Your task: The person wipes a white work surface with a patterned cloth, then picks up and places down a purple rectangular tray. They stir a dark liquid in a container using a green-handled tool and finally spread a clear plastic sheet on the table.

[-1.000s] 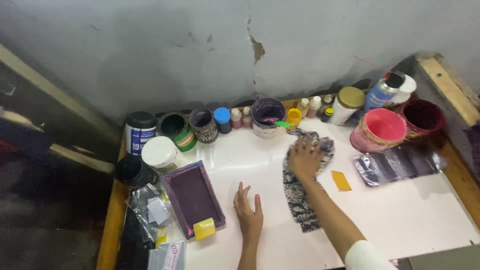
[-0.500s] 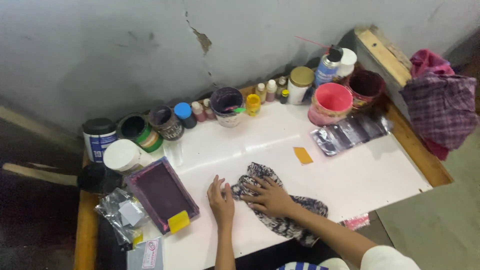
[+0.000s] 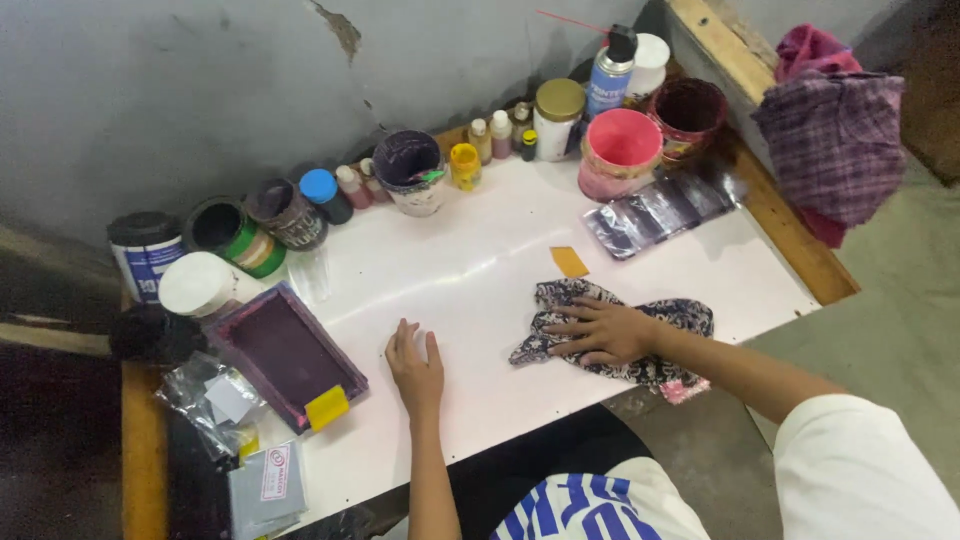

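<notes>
Soft, even light, mostly sharp.
We see pale glare on the white table point(image 3: 480, 270), dim shadow at the left edge, and little blur.

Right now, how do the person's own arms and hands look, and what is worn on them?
Both hands are bare: no gloves, rings, watch or bracelet can be seen. The left hand and its forearm are uncovered up to the bottom edge of the picture. The right hand and its forearm are also uncovered; a short white sleeve covers the upper arm. No stains or markings are clear on either hand.
</notes>
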